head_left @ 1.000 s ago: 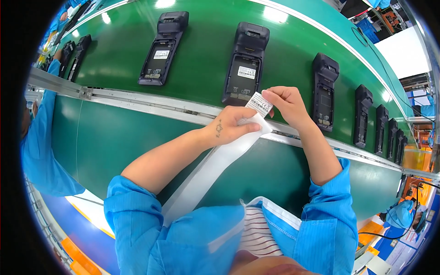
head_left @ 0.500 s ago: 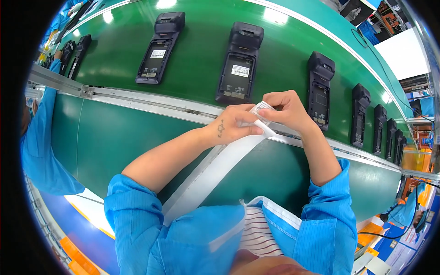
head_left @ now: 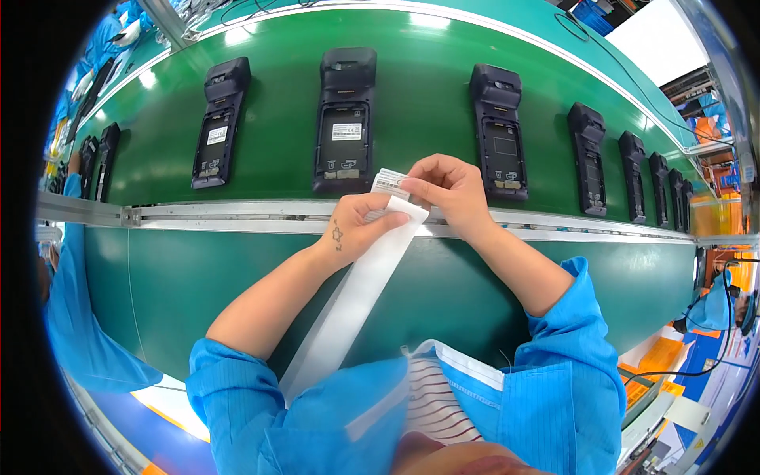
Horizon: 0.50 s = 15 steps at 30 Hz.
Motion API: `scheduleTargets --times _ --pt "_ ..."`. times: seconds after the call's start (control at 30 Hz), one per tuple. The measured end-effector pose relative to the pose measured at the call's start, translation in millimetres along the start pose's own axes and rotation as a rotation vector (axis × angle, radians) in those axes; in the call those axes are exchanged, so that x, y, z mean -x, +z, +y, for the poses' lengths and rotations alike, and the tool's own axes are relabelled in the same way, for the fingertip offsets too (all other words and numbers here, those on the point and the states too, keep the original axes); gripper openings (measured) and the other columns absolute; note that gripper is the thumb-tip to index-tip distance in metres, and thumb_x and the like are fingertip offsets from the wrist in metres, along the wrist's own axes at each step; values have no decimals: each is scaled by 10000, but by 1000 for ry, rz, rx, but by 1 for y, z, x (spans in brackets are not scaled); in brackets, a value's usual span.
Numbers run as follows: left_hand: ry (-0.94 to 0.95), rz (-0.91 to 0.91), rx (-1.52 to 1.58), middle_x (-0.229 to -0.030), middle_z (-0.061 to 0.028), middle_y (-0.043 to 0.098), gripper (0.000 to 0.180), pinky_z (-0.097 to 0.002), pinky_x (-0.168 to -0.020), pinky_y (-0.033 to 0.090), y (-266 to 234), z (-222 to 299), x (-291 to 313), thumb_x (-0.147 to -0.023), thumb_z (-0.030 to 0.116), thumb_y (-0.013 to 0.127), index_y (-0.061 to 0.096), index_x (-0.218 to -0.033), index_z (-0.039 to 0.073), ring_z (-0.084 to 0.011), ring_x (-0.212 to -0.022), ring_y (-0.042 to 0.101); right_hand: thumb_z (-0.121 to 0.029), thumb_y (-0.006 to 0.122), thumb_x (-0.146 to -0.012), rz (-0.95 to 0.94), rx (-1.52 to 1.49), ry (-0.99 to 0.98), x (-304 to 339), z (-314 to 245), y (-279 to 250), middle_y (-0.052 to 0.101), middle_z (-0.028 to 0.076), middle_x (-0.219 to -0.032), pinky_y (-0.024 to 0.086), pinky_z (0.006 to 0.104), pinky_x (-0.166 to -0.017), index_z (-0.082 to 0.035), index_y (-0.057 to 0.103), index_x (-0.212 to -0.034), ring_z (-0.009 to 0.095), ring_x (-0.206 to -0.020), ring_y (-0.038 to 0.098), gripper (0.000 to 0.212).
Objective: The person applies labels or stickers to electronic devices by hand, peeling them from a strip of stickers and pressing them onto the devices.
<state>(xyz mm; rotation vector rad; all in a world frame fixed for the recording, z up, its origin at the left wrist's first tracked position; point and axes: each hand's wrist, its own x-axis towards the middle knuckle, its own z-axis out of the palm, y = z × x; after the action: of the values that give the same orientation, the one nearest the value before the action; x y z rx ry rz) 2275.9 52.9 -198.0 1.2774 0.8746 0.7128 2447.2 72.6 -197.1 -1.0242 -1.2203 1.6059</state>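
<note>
My left hand (head_left: 358, 228) pinches a long white label strip (head_left: 356, 293) between thumb and fingers, and the strip hangs toward my body. At its folded upper end, a white printed label (head_left: 389, 182) stands out past the fold. The thumb and forefinger of my right hand (head_left: 450, 190) are closed on the label's right edge. Just beyond my hands lies a dark handheld terminal (head_left: 344, 158) with a white label in its open bay. Right of it, another terminal (head_left: 500, 162) shows a bare outlined rectangle in its bay.
More terminals lie spaced along the green belt (head_left: 277, 103), among them a labelled terminal (head_left: 214, 150) on the left and a terminal (head_left: 590, 170) on the right. A metal rail (head_left: 261, 220) edges the belt. A co-worker's blue sleeve (head_left: 87, 317) is at far left.
My view has shifted, so the terminals and my hands appear farther left. The label now stands more exposed above the strip's fold. Both hands keep their hold.
</note>
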Motion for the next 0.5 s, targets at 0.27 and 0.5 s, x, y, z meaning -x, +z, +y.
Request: scheduleTargets --times 0.27,0.5 --pt "-41 -68 69 -717 -63 596 178 -195 -513 436 12 -4 -3 -753 127 585 586 -862 -13 -92 -590 557 -44 605 -720 392 148 -387 -6 5 -16 569 30 -695 422 188 -507 -15 576 -734 83 -569 523 43" --pt "-92 -9 221 -748 -59 593 169 -197 -522 438 5 -9 -13 -741 141 607 597 -842 5 -77 -606 547 -109 639 -704 399 359 -109 -19 -37 -146 557 32 -628 440 178 -468 12 575 -732 62 -506 509 140"
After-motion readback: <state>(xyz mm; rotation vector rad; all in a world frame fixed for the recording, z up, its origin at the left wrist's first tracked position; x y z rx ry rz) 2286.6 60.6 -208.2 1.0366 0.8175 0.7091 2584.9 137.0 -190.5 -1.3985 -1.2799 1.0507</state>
